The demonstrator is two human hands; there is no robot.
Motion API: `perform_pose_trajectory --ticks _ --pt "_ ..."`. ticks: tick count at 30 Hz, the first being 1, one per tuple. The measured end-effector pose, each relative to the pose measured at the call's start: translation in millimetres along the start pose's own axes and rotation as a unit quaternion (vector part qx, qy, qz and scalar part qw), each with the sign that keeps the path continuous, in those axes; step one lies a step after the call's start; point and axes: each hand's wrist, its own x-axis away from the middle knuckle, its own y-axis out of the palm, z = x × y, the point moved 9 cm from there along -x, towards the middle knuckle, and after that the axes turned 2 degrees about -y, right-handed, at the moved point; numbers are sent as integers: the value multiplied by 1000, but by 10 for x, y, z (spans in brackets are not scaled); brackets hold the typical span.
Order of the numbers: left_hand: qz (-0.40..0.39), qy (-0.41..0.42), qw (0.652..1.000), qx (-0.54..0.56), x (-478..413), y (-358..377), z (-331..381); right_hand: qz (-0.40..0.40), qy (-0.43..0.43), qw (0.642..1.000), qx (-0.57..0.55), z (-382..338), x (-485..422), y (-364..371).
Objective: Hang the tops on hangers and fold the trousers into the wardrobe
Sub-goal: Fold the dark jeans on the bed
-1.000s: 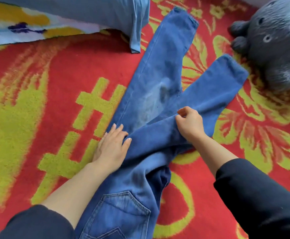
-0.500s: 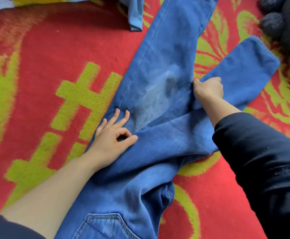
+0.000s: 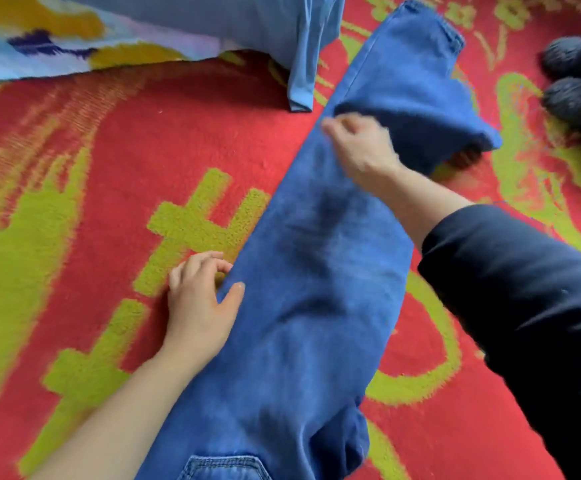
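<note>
Only the head cam here. The blue denim jeans (image 3: pixel 316 306) lie lengthwise on the red and yellow-green fuzzy blanket (image 3: pixel 109 150), with the back pocket nearest the camera. The right hand (image 3: pixel 361 150) has its fingers curled round a pinch of the top leg, and the cuff end is lifted and doubled over. The left hand (image 3: pixel 199 306) rests at the left edge with its fingers loosely curled, thumb on the denim, gripping nothing. My take: pin that edge flat, lay the legs seam to seam, and smooth them before folding.
</note>
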Motion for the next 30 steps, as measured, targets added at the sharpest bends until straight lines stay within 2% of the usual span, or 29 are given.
perform_pose_trajectory --ticks 2,3,6,8,9,11,14,15,17,19,20,21,22,23,25,26,28,30 --pt "-16 30 998 -48 -32 83 77 -104 -4 987 119 128 104 452" --pt "-26 48 997 -62 -81 126 150 -116 -22 981 153 187 155 571" --pt "-81 104 986 -99 -372 351 386 -108 -62 982 143 285 165 607" --pt "-104 122 978 -134 -650 497 527 -117 -60 986 100 311 80 476" --pt "-114 124 974 -149 -806 568 603 -98 -54 993 48 295 30 321" --pt "-127 123 971 -160 -1124 696 778 29 -57 997 -52 233 -70 -197" --pt "-101 126 973 -164 -1520 795 983 228 -89 968 -59 194 -228 -996" --pt "-76 136 972 -174 -1598 797 1026 273 -69 959 -36 262 -329 -1201" --pt "-24 164 966 -197 -1658 770 1079 328 79 940 41 684 -579 -1529" --pt "0 182 964 -192 -1677 751 1098 253 294 919 69 1375 -768 -1572" --pt "-5 186 965 -185 -1691 758 1102 186 374 909 2 1676 -791 -1426" --pt "-10 188 965 -181 -1705 765 1108 111 413 897 -115 1843 -791 -1195" --pt "-15 189 965 -179 -1718 764 1116 56 430 878 -202 1911 -757 -996" --pt "-18 189 966 -177 -1724 760 1129 38 440 863 -246 1930 -710 -893" --pt "-27 185 966 -176 -1735 760 1147 42 428 851 -302 1897 -767 -845" --pt "-32 181 967 -178 -1737 763 1145 81 399 861 -306 1835 -881 -962" --pt "-40 177 967 -180 -1739 772 1136 212 286 897 -263 1572 -1184 -1474" --pt "-45 173 968 -179 -1750 777 1125 267 180 909 -263 1241 -1494 -1880"
